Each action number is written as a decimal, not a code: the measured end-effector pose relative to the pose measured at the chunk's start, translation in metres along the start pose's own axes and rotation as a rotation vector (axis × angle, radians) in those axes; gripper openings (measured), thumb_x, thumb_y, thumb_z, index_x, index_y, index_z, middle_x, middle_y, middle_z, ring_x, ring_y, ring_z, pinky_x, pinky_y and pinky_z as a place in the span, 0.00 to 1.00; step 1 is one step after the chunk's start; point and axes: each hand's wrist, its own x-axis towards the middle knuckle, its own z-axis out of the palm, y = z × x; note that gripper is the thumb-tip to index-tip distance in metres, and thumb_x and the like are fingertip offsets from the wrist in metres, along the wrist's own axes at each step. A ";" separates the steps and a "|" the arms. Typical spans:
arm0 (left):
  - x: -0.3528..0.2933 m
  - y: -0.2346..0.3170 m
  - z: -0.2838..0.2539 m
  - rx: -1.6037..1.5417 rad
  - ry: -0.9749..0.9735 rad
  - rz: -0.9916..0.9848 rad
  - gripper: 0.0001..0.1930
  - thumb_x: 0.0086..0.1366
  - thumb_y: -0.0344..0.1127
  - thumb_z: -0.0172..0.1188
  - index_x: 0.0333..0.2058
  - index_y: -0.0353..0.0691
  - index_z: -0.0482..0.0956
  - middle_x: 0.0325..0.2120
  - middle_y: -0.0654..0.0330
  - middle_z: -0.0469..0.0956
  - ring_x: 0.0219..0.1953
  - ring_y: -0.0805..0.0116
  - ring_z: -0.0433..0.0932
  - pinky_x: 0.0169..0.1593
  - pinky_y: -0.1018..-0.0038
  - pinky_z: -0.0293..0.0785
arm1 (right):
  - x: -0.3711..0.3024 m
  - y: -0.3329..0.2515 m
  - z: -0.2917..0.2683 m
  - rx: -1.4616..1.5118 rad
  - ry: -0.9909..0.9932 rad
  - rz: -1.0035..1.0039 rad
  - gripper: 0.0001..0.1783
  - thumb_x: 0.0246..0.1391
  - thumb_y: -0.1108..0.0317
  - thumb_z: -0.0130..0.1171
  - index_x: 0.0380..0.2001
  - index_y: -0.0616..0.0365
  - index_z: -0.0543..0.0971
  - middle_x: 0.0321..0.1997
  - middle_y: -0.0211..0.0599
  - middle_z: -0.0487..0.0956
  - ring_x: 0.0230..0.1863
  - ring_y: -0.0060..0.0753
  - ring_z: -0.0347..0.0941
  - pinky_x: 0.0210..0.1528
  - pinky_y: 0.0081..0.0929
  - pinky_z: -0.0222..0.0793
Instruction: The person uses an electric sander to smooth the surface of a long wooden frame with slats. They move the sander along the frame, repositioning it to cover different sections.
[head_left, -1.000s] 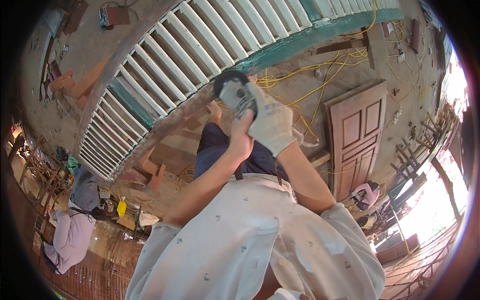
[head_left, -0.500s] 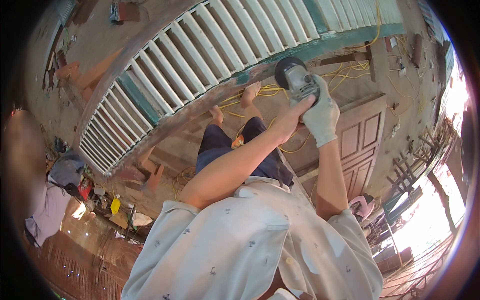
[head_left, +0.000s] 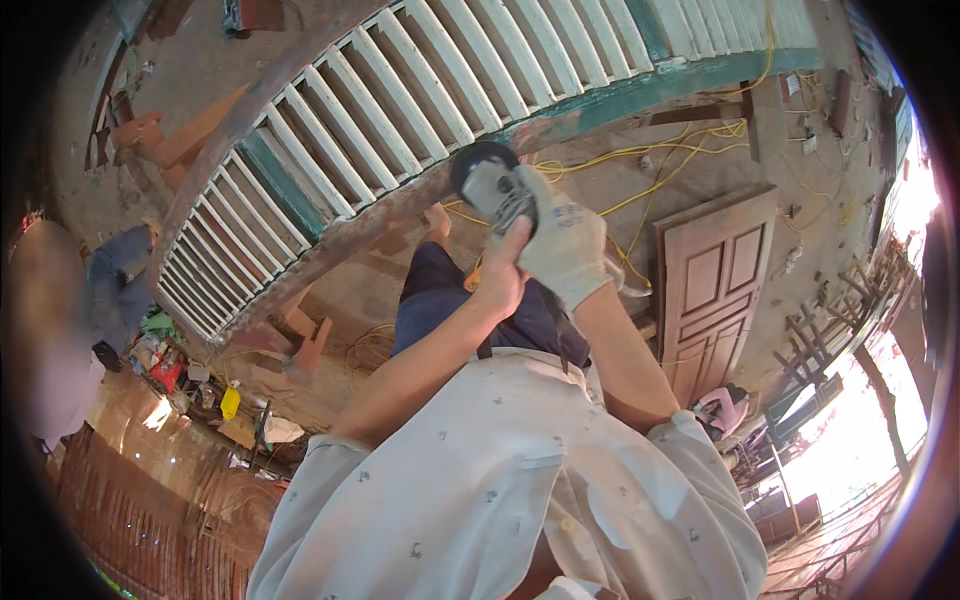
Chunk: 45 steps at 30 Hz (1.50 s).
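Observation:
An angle grinder [head_left: 492, 190] with a dark disc is held in both my hands. My right hand [head_left: 562, 240], in a pale work glove, wraps round its body from the right. My bare left hand [head_left: 502, 275] closes on its rear end. The disc is at the near frame rail of a long louvered shutter [head_left: 400, 95], next to the white slats; exact contact is hard to make out. Green paint covers the rail to the right, while brown, stripped-looking wood shows to the left.
Yellow cable [head_left: 650, 185] lies looped on the floor beyond my legs. A brown panelled door [head_left: 715, 285] lies to the right. On the left a person [head_left: 60, 330] is near scattered clutter [head_left: 185, 375]. Wooden offcuts [head_left: 300, 335] lie under the shutter's left part.
Both hands have carried the grinder leftward along the shutter's near rail. The person at the left has shifted, and blue clothing now shows there.

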 end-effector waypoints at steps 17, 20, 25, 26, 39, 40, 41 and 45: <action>0.012 -0.007 -0.001 0.145 -0.074 -0.039 0.25 0.77 0.52 0.61 0.63 0.42 0.75 0.51 0.65 0.83 0.49 0.76 0.84 0.50 0.75 0.81 | -0.003 0.001 -0.017 0.008 -0.020 0.122 0.40 0.52 0.54 0.66 0.70 0.42 0.71 0.51 0.51 0.86 0.51 0.56 0.85 0.51 0.48 0.80; 0.042 -0.015 0.029 0.258 -0.108 -0.199 0.29 0.76 0.56 0.62 0.64 0.43 0.74 0.53 0.63 0.82 0.53 0.72 0.83 0.57 0.66 0.81 | 0.004 0.031 -0.036 0.042 0.158 0.187 0.42 0.49 0.53 0.71 0.69 0.42 0.71 0.45 0.52 0.88 0.47 0.59 0.86 0.49 0.50 0.80; 0.053 -0.013 0.067 0.346 -0.123 -0.280 0.30 0.71 0.60 0.66 0.60 0.43 0.79 0.49 0.61 0.85 0.49 0.69 0.85 0.50 0.68 0.84 | 0.005 0.048 -0.054 0.036 0.220 0.243 0.44 0.49 0.50 0.73 0.69 0.42 0.71 0.46 0.50 0.88 0.49 0.58 0.86 0.50 0.50 0.80; 0.050 -0.016 0.059 0.319 -0.086 -0.317 0.30 0.71 0.59 0.68 0.61 0.44 0.78 0.51 0.62 0.84 0.49 0.69 0.85 0.50 0.68 0.84 | 0.001 0.045 -0.051 0.035 0.243 0.224 0.42 0.49 0.53 0.71 0.69 0.43 0.71 0.44 0.50 0.88 0.48 0.58 0.86 0.49 0.49 0.80; -0.022 0.006 -0.041 0.023 0.006 0.042 0.24 0.79 0.46 0.59 0.65 0.40 0.73 0.58 0.63 0.79 0.59 0.72 0.79 0.63 0.69 0.76 | -0.014 -0.027 0.019 0.065 -0.063 0.005 0.43 0.51 0.53 0.66 0.71 0.45 0.68 0.50 0.48 0.84 0.49 0.54 0.85 0.48 0.50 0.80; -0.015 0.004 -0.029 0.042 0.032 0.027 0.23 0.79 0.47 0.59 0.64 0.39 0.74 0.55 0.64 0.81 0.55 0.75 0.81 0.56 0.72 0.78 | -0.010 -0.022 0.010 0.069 -0.083 0.047 0.44 0.51 0.52 0.66 0.73 0.45 0.67 0.49 0.48 0.84 0.49 0.53 0.85 0.48 0.49 0.79; -0.006 0.000 -0.022 0.047 0.011 -0.003 0.23 0.79 0.47 0.59 0.63 0.40 0.74 0.53 0.64 0.81 0.53 0.76 0.82 0.52 0.74 0.79 | -0.008 -0.015 0.001 0.059 -0.084 0.076 0.45 0.52 0.52 0.66 0.73 0.45 0.67 0.49 0.48 0.84 0.49 0.53 0.85 0.49 0.50 0.79; 0.023 -0.011 0.012 0.108 -0.058 -0.056 0.21 0.78 0.50 0.61 0.60 0.43 0.76 0.48 0.66 0.83 0.45 0.79 0.83 0.38 0.78 0.77 | 0.002 0.015 -0.024 0.039 -0.031 0.148 0.45 0.53 0.53 0.66 0.74 0.45 0.66 0.50 0.50 0.85 0.49 0.55 0.86 0.50 0.49 0.79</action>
